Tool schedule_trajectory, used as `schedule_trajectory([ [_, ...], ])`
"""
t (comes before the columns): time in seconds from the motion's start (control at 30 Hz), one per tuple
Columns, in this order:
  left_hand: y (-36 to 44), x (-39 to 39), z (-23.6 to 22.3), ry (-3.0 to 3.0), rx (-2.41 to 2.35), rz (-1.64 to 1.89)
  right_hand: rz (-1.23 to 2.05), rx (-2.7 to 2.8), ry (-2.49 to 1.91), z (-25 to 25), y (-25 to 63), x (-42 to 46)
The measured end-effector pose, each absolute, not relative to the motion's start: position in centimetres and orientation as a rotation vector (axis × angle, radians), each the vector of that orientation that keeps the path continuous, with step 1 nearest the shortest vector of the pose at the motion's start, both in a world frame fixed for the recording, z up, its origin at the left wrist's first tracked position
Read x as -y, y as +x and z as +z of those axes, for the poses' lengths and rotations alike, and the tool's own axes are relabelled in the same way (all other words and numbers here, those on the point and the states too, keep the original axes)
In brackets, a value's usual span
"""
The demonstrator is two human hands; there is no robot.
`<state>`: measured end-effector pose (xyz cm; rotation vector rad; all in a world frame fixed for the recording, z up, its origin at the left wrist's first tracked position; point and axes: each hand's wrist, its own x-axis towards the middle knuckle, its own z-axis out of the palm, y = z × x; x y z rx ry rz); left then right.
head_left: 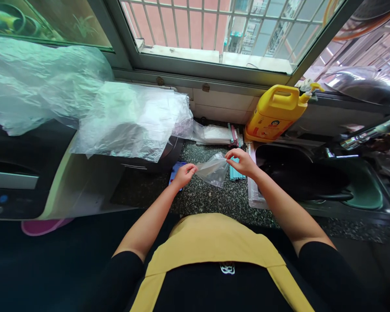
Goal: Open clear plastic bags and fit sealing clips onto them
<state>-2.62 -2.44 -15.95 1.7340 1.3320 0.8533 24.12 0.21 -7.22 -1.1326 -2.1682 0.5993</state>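
Observation:
A small clear plastic bag (213, 172) is stretched between my two hands above the speckled countertop. My left hand (184, 175) pinches its left corner, and my right hand (242, 162) pinches the upper right corner. Just beyond my right hand's fingers lie several light-blue strips (236, 172), partly hidden by that hand. Under my left hand a blue flat item (175, 172) shows in part. Farther back, a stack of clear bags (214, 135) rests on the counter with pink and teal strips (233, 134) at its right end.
A yellow pump jug (274, 115) stands behind a clear plastic tray (256, 203) at the right. Beyond that is the sink (370, 190), with a black pan (312, 180) in it. Plastic-covered appliances (133, 121) fill the left, and a barred window (208, 26) lies ahead.

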Motion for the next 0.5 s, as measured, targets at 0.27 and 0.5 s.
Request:
schedule_trajectory([
  [0.27, -1.5, 3.8, -18.9, 1.926, -1.769, 0.513, 0.482, 2.291, -1.123, -6.9, 24.0, 0.7],
  [0.5, -1.4, 2.7, -16.7, 1.951, -1.641, 0.882, 0.460, 2.323, -1.143, -6.1, 24.3, 0.9],
])
